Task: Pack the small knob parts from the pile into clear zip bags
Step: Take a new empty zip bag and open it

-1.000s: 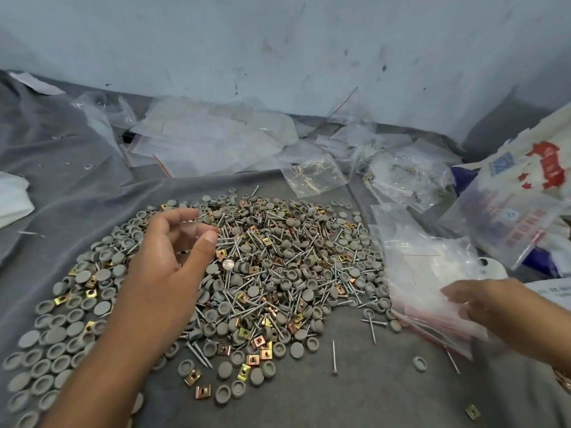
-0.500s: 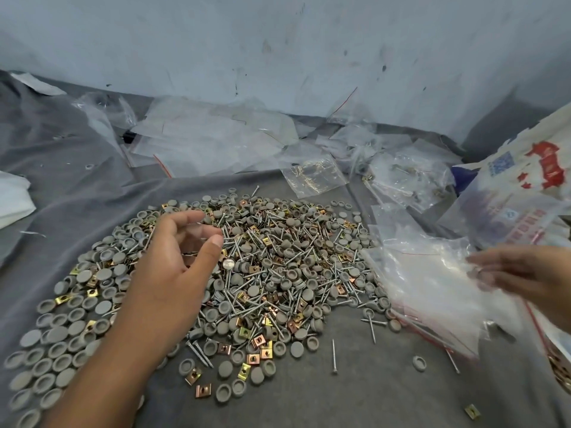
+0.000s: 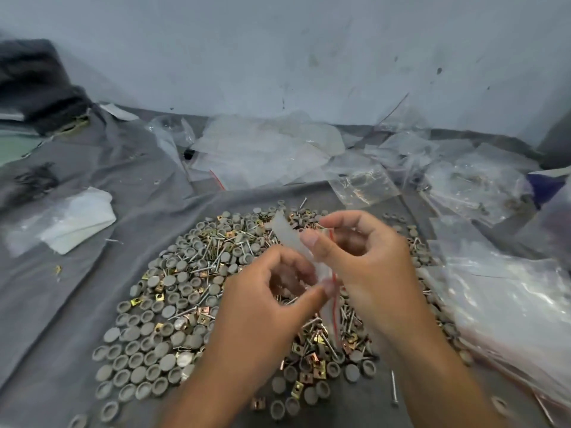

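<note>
Both hands hold one clear zip bag (image 3: 290, 239) above the pile of knob parts (image 3: 173, 307) on the grey cloth (image 3: 77, 304). Right hand (image 3: 367, 267): thumb and fingers clamped on the bag's upper part. Left hand (image 3: 265, 307): fingers curled, thumb pinching the lower edge by the red strip, apparently; blurred. Stack of empty bags (image 3: 509, 307) lies right of the pile.

No readable text, label, brand, number or sign anywhere in view. Clear plastic zip bags (image 3: 509, 307) at right carry only plain red seal lines, no print. White folded sheet (image 3: 77, 223) at left blank. Pale wall (image 3: 278, 50) shows marks and scuffs only, no lettering.
</note>
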The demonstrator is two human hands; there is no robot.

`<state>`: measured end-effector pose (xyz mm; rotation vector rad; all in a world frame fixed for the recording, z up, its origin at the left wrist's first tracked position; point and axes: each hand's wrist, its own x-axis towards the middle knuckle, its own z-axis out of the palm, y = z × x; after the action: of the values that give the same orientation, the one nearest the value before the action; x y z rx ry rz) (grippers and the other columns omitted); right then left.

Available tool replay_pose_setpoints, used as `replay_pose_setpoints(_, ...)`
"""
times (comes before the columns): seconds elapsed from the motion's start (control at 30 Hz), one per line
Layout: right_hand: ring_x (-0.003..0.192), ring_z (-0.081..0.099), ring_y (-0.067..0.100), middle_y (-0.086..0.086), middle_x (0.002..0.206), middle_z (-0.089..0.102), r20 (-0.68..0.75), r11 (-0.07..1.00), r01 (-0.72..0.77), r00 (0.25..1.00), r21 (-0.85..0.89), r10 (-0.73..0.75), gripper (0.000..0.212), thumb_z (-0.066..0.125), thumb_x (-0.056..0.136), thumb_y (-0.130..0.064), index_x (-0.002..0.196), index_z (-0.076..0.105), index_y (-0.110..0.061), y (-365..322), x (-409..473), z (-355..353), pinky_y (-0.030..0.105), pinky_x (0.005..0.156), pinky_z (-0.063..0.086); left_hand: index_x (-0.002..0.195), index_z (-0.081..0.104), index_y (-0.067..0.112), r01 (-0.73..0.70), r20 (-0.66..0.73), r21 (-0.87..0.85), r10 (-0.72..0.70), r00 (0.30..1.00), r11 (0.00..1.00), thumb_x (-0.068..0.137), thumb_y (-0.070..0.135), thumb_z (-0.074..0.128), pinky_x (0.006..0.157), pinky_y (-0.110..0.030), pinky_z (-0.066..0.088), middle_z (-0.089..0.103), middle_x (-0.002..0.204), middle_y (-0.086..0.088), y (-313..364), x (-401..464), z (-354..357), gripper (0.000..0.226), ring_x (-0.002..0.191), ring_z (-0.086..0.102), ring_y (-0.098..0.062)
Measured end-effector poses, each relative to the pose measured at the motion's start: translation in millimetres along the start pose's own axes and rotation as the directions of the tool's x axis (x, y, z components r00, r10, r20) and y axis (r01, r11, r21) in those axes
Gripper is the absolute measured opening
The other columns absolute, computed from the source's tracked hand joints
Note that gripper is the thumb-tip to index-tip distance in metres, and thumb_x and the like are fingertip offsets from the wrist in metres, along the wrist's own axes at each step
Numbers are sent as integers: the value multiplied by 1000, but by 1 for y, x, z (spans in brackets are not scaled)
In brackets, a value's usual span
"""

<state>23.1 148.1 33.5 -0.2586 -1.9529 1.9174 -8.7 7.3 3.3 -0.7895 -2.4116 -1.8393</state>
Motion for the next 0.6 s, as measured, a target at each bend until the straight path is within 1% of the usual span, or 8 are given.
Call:
replay_pose_setpoints(0.07, 90, 76, 15, -1, 97, 79, 109, 990, -99, 990, 97, 89, 41, 82, 72, -29, 111, 69, -22, 11, -1, -5, 23, 71, 60, 85, 68, 32, 35, -47, -13, -35, 998, 999, 80, 51, 77, 57, -15, 47, 70, 75, 12, -7, 4, -4, 22, 67, 64, -5)
replay_pose_setpoints(0.13, 102, 74, 15, -2, 108, 78, 205, 982, -163, 969, 97, 141, 49, 79, 74, -18, 121, 65, -22, 18, -3, -13, 25, 80, 60, 86, 70, 34, 79, -66, -35, -81, 995, 996, 84, 35, 76, 58, -13, 46, 73, 75, 13, -11, 8, -9, 7, 65, 66, -2)
replay_pose_setpoints(0.2, 101, 75, 17, -1, 108, 78, 226, 983, -172, 962, 63, 154, 51, 77, 74, -16, 122, 63, -22, 22, -4, -17, 26, 80, 61, 88, 71, 37, 96, -55, -50, -98, 994, 994, 85, 29, 77, 58, -13, 47, 74, 75, 12, -13, 10, -12, 10, 65, 67, -1)
replay_pose_setpoints(0.3, 91, 77, 19, 1, 100, 79, 164, 992, -123, 980, 41, 115, 46, 78, 74, -25, 117, 63, -21, 28, -3, -16, 27, 70, 61, 86, 72, 31, 69, -67, -50, -72, 995, 996, 85, 27, 77, 63, -14, 51, 74, 78, 13, -12, 10, -7, 7, 71, 70, -5)
replay_pose_setpoints(0.4, 84, 77, 16, 0, 92, 80, 75, 997, -73, 995, 5, 72, 48, 81, 67, -40, 108, 63, -23, 30, -2, -12, 22, 64, 59, 87, 68, 31, 40, -151, -11, -41, 988, 999, 85, 29, 77, 63, -14, 50, 72, 78, 15, -12, 9, -3, 9, 72, 69, -5)
replay_pose_setpoints(0.43, 82, 77, 15, 0, 90, 80, 55, 997, -74, 996, 4, 73, 44, 81, 65, -42, 103, 64, -26, 31, -1, -13, 21, 62, 58, 87, 67, 32, 28, -187, 18, -25, 982, 999, 86, 28, 76, 63, -15, 51, 71, 78, 15, -12, 9, -4, 10, 74, 69, -6)
replay_pose_setpoints(0.53, 73, 74, 11, -5, 89, 79, -28, 996, -49, 998, -73, 48, 25, 80, 71, -43, 89, 64, -38, 30, -1, -16, 22, 61, 56, 89, 61, 36, 12, -292, 95, 16, 956, 995, 91, 28, 70, 62, -15, 48, 68, 84, 15, -11, 12, -13, 12, 77, 65, -7)
replay_pose_setpoints(0.6, 75, 72, 6, -11, 89, 77, -105, 977, 60, 991, -203, -83, 20, 80, 81, -36, 88, 62, -39, 30, -2, -15, 19, 64, 56, 92, 61, 38, 4, -292, 134, 36, 956, 991, 96, 28, 64, 60, -17, 48, 65, 87, 16, -12, 14, -19, 12, 77, 64, -6)
